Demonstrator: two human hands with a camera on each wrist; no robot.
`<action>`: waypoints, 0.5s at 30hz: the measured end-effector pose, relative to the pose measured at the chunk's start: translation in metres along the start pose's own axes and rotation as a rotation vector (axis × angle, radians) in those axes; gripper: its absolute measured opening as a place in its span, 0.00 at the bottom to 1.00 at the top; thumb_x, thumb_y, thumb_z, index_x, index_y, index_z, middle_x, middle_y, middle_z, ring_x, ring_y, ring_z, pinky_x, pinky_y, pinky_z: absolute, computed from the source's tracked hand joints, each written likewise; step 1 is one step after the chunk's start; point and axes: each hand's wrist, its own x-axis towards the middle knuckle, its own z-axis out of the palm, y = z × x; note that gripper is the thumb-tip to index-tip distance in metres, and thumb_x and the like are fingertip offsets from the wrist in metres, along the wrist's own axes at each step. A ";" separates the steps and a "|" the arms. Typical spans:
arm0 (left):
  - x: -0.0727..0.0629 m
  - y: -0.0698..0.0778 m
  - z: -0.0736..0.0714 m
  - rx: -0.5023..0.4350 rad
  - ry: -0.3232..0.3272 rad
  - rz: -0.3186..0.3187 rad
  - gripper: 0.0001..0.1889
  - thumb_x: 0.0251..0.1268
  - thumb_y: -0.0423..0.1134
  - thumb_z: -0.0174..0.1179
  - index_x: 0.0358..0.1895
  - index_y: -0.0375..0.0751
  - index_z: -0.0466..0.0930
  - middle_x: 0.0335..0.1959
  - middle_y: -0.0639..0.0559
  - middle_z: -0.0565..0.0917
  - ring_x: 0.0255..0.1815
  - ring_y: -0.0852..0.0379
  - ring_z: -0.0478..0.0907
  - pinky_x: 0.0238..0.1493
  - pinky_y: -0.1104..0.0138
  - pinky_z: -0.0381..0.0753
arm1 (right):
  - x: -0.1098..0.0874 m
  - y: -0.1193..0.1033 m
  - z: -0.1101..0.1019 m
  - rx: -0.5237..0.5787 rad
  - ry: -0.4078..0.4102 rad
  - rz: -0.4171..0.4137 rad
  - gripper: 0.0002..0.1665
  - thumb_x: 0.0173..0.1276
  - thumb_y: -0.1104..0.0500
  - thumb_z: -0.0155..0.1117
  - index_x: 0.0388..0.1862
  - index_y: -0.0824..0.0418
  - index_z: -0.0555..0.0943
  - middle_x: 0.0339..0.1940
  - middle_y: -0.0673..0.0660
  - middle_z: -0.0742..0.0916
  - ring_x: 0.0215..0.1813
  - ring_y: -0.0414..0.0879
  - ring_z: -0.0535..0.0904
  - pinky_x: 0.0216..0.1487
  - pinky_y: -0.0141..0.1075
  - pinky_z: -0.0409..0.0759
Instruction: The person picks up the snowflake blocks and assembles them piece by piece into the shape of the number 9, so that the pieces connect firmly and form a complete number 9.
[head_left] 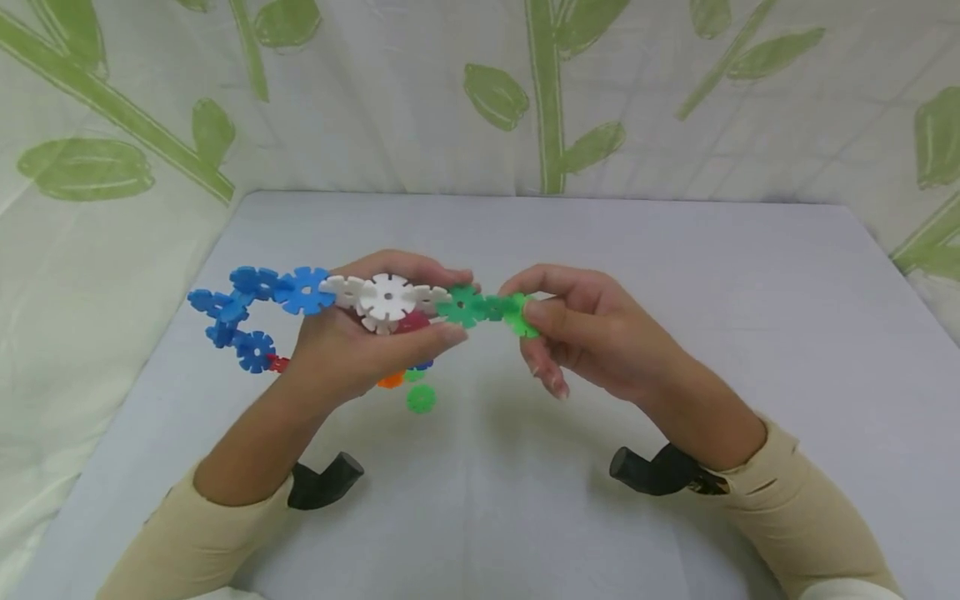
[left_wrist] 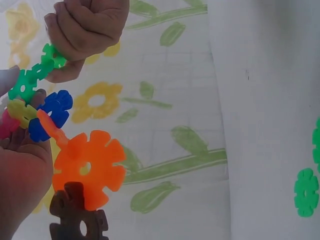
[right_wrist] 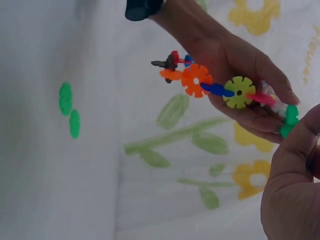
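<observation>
A chain of interlocking plastic snowflake discs [head_left: 377,308] runs through my left hand [head_left: 337,350], its fingers behind and its thumb in front. Blue discs [head_left: 306,279] loop out past the left wrist. White ones cross the palm, followed by darker green discs [head_left: 462,312] toward the right. At that end, the thumb and index finger of my right hand [head_left: 607,333] pinch a bright green disc [head_left: 517,321]. Below the left hand hangs another stretch, with an orange disc [right_wrist: 190,82], a blue disc and a yellow-green disc [right_wrist: 232,100] in the right wrist view.
Two loose green discs [right_wrist: 65,98] lie on the white table [head_left: 480,517] below the left hand. A pale cloth [head_left: 420,108] with painted green leaves rises behind the table. Black camera mounts [head_left: 326,483] stick out from both wrists.
</observation>
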 end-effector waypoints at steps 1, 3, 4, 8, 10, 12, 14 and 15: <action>0.000 0.001 -0.001 0.006 -0.002 0.000 0.18 0.52 0.23 0.73 0.48 0.34 0.84 0.49 0.42 0.87 0.51 0.43 0.84 0.47 0.61 0.85 | 0.000 0.000 0.001 0.004 -0.004 0.003 0.12 0.79 0.66 0.48 0.54 0.62 0.77 0.23 0.55 0.82 0.22 0.46 0.76 0.23 0.33 0.79; 0.001 0.002 -0.002 0.015 -0.007 0.013 0.19 0.51 0.22 0.72 0.48 0.33 0.83 0.49 0.41 0.87 0.50 0.42 0.84 0.47 0.61 0.85 | 0.001 -0.001 0.002 0.009 -0.018 0.008 0.12 0.80 0.66 0.47 0.55 0.62 0.77 0.23 0.55 0.82 0.22 0.46 0.76 0.24 0.34 0.79; 0.001 0.003 -0.003 0.019 -0.011 0.022 0.20 0.51 0.21 0.72 0.49 0.33 0.82 0.49 0.41 0.86 0.50 0.42 0.83 0.47 0.61 0.85 | 0.002 -0.001 0.003 0.013 -0.025 0.013 0.12 0.80 0.66 0.47 0.55 0.61 0.77 0.23 0.56 0.82 0.22 0.47 0.76 0.25 0.35 0.79; 0.001 0.005 -0.006 0.023 -0.020 0.036 0.22 0.51 0.20 0.71 0.52 0.31 0.79 0.48 0.40 0.86 0.51 0.42 0.83 0.48 0.62 0.84 | 0.005 0.001 0.004 0.022 -0.072 0.022 0.13 0.81 0.64 0.45 0.56 0.61 0.76 0.25 0.56 0.83 0.23 0.48 0.78 0.26 0.37 0.80; 0.002 0.005 -0.007 0.011 -0.027 0.032 0.23 0.52 0.20 0.71 0.53 0.32 0.77 0.48 0.40 0.85 0.51 0.43 0.83 0.48 0.61 0.84 | 0.006 0.004 0.002 0.024 -0.082 0.029 0.15 0.83 0.60 0.43 0.57 0.62 0.76 0.25 0.57 0.84 0.24 0.49 0.78 0.28 0.39 0.80; 0.001 0.006 -0.009 -0.001 -0.026 0.019 0.24 0.53 0.21 0.71 0.54 0.33 0.77 0.49 0.40 0.85 0.51 0.43 0.83 0.48 0.60 0.84 | 0.007 0.008 0.000 0.031 -0.053 0.054 0.18 0.84 0.55 0.42 0.58 0.61 0.77 0.25 0.58 0.84 0.24 0.50 0.79 0.29 0.40 0.81; 0.001 0.007 -0.010 -0.004 -0.021 0.008 0.24 0.54 0.22 0.71 0.55 0.35 0.76 0.49 0.40 0.85 0.51 0.43 0.83 0.48 0.61 0.84 | 0.010 0.014 -0.003 0.031 0.015 0.093 0.22 0.85 0.51 0.40 0.58 0.60 0.78 0.24 0.60 0.84 0.24 0.51 0.79 0.29 0.40 0.80; 0.001 0.007 -0.011 -0.007 -0.019 0.002 0.24 0.54 0.22 0.71 0.55 0.35 0.76 0.49 0.40 0.85 0.51 0.43 0.83 0.48 0.61 0.84 | 0.012 0.018 -0.005 0.015 0.056 0.113 0.22 0.85 0.50 0.40 0.57 0.61 0.79 0.23 0.60 0.84 0.23 0.52 0.79 0.29 0.41 0.80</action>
